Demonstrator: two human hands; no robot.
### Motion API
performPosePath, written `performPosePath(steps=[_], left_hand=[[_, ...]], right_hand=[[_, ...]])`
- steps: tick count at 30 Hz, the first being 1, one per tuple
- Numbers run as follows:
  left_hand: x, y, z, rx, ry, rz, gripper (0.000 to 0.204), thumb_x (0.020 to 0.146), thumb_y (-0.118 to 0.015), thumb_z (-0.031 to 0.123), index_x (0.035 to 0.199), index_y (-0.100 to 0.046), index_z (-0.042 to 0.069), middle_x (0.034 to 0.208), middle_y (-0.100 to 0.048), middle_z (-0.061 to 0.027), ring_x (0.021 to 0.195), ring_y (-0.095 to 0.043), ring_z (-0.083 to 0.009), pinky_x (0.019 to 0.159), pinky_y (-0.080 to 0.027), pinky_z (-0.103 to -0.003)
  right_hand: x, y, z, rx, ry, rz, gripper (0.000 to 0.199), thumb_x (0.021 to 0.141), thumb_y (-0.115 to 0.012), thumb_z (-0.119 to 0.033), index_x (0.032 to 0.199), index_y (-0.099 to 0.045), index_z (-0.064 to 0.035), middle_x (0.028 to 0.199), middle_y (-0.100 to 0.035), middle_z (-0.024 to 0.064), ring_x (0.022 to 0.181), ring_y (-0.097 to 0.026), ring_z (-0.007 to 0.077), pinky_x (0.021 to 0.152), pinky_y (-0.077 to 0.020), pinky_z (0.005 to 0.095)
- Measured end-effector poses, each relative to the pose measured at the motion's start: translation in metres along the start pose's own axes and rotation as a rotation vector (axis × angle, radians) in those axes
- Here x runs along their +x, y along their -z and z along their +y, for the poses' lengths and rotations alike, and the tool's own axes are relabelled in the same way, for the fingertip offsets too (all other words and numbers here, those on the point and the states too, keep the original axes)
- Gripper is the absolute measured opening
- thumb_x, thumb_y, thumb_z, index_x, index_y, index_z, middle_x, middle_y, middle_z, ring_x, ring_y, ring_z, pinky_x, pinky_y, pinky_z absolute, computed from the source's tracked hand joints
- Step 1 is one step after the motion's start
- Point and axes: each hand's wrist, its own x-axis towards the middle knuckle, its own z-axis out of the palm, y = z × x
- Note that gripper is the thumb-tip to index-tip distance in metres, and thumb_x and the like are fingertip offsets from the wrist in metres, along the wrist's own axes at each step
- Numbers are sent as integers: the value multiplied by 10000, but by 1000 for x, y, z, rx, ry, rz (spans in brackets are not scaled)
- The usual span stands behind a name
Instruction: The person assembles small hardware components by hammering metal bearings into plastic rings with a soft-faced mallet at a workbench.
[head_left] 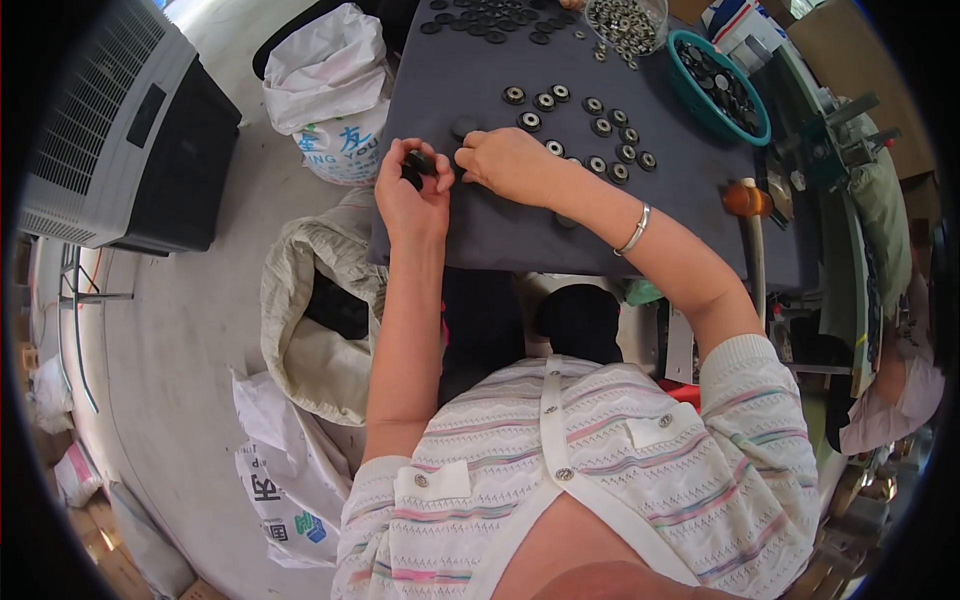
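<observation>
My left hand (414, 195) is turned palm up at the table's left edge, its fingers curled round small black round discs (420, 162). My right hand (512, 166) is just to the right of it, knuckles up, with its fingertips pressed together low over the cloth. Whatever those fingertips hold is hidden. A single dark disc (464, 127) lies on the table right beyond my right fingers. Several black rings with metal centres (529, 121) are spread on the cloth past my right wrist, some partly covered by my forearm. Another dark disc (566, 221) shows below that forearm.
A grey cloth covers the table (460, 60). More black discs (495, 36) lie at its far side, near a clear tub of metal parts (628, 25). A teal basket (684, 77) and a mallet (748, 198) are on the right. Sacks (330, 70) stand at the left.
</observation>
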Motion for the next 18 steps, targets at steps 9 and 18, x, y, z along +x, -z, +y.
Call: performPosePath(steps=[9,18], left_hand=[[0,0,0,33,25,-18,211,952,-464,203,873,-522,16,774,-526,-99,600,-515,-222,449,-328,-277],[3,0,-1,41,45,-75,209,952,-457,190,877,-523,6,782,-533,-110,601,-518,-225,451,-324,-276]], right_hand=[[-3,6,17,113,-49,118,262,742,-658,-128,971,-582,-26,892,-593,155,803,-609,342,712,-492,413],[-20,28,91,96,-335,-1,325,782,-657,-135,1082,-626,-16,1011,-619,146,934,-600,307,822,-483,389]])
